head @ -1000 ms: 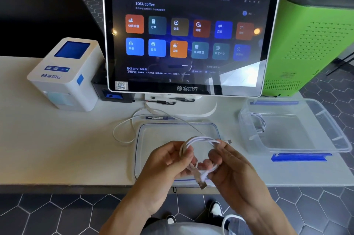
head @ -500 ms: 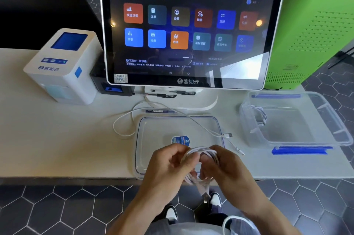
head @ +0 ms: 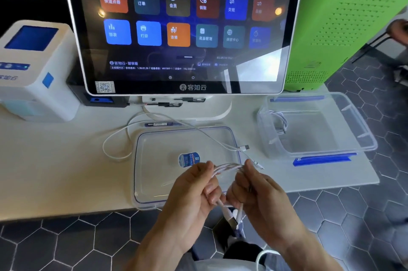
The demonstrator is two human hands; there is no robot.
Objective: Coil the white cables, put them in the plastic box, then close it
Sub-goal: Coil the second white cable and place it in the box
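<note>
- White cables are in three places: one coiled bundle [head: 226, 168] is held in both hands above the near edge of the bench [head: 55, 166], one loose cable [head: 123, 138] trails over the bench and across the lid, and one coiled cable [head: 279, 121] lies inside the plastic box.
- Touchscreen terminal [head: 183, 27] stands at the far middle of the bench, with a white printer [head: 37, 67] to its left and a green cabinet [head: 344, 18] behind it to the right.
- Plastic box [head: 362, 138] sits open on the right side of the bench, a blue clip [head: 322, 159] along its near rim.
- Clear lid [head: 159, 173] lies flat at the near middle, a blue sticker [head: 188, 159] on it.
- Left hand [head: 189, 197] has its grip closed on the left side of the bundle.
- Right hand [head: 258, 197] has its grip closed on the right side; a USB plug [head: 231, 221] hangs below between the hands.
</note>
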